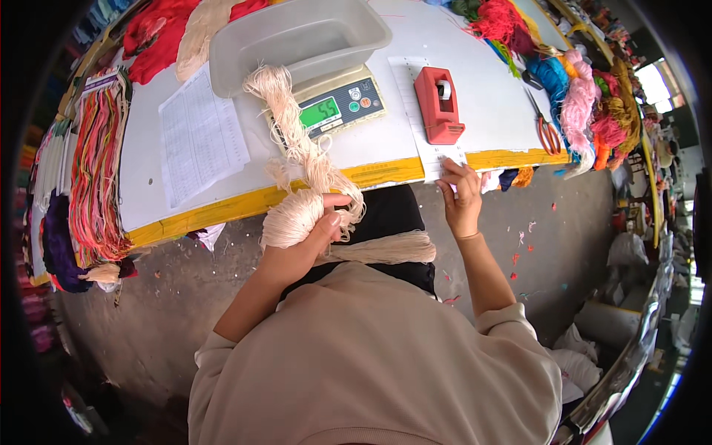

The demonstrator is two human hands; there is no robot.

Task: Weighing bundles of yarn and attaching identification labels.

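Observation:
My left hand (315,237) is wrapped round a thick skein of cream thread (293,219) just in front of the table edge. From it, a loose length of the same thread runs up over the edge and across the digital scale (341,104) to its grey plastic tub (297,44). The scale's green display is lit. My right hand (461,194) is at the table's front edge, its fingers closed on the lower end of a white paper strip (436,165). A red tape dispenser (437,107) stands on that strip. Another pale thread bundle (389,248) lies across my lap.
A printed sheet (202,137) lies left of the scale. Hanks of red and multicoloured thread (100,170) hang at the far left. Orange-handled scissors (547,133) lie at the right, beside blue and pink thread (577,111). Thread scraps litter the floor.

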